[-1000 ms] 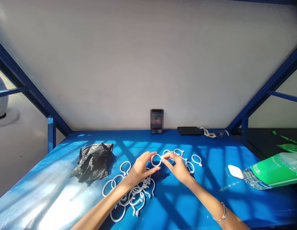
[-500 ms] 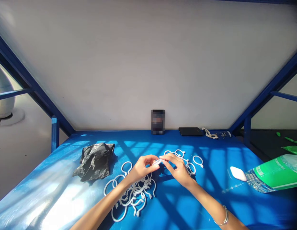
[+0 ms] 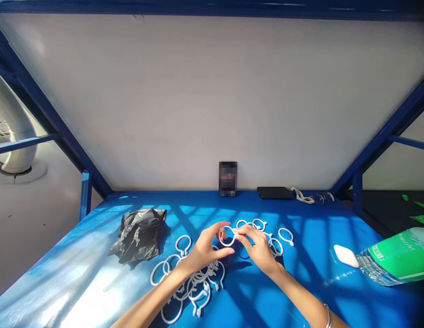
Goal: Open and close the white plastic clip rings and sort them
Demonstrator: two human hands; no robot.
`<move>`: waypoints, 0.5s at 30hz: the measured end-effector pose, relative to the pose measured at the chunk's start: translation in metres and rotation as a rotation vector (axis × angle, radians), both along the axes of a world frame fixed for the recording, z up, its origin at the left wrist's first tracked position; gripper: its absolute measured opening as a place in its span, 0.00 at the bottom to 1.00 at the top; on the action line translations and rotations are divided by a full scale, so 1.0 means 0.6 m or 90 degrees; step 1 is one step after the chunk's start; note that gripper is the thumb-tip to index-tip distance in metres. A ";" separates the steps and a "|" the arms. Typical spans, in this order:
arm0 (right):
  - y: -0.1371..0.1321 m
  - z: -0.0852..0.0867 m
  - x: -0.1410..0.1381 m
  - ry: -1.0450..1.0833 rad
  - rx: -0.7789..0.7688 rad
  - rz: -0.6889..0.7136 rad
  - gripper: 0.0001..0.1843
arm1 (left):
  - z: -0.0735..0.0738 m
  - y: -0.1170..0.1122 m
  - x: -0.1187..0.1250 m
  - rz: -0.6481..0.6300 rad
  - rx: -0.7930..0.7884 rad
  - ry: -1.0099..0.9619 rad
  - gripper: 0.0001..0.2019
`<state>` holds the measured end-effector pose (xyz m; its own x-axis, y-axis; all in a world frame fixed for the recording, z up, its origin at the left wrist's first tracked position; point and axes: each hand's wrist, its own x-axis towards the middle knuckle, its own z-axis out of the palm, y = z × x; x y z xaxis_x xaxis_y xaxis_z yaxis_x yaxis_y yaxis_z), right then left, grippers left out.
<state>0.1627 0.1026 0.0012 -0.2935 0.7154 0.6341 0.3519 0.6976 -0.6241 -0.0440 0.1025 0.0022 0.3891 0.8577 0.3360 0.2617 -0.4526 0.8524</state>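
My left hand (image 3: 207, 248) and my right hand (image 3: 259, 248) meet over the middle of the blue table (image 3: 95, 273). Together they pinch one white plastic ring (image 3: 227, 237), held upright just above the surface. Under my left wrist lies a heap of several white rings (image 3: 191, 282). Past my right hand a smaller cluster of white rings (image 3: 266, 232) rests on the table, with one more ring (image 3: 286, 235) lying apart at its right.
A crumpled black plastic bag (image 3: 140, 234) lies to the left. A green-labelled water bottle (image 3: 391, 262) lies on its side at the right edge. Against the white back wall stand a small dark box (image 3: 227, 178), a black flat case (image 3: 274, 193) and a cord (image 3: 306, 197).
The ring was turned edge-on half a second ago and now faces me as a circle again, still between both hands. The camera has tipped slightly, shifting the scene down.
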 end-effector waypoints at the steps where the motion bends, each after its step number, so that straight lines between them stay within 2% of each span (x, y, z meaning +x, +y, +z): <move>1: -0.001 -0.001 -0.001 -0.001 -0.008 -0.002 0.10 | 0.000 -0.001 0.000 0.014 0.032 0.013 0.30; 6: -0.004 0.002 -0.005 -0.007 -0.048 0.003 0.09 | -0.002 -0.002 -0.003 0.040 0.104 0.047 0.20; 15: -0.004 -0.001 -0.010 0.054 -0.111 0.018 0.10 | -0.014 -0.002 -0.003 0.063 0.160 0.051 0.19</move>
<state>0.1568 0.1001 0.0005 -0.2656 0.8084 0.5253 0.2748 0.5857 -0.7625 -0.0460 0.1014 -0.0063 0.3420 0.7863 0.5145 0.3774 -0.6164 0.6911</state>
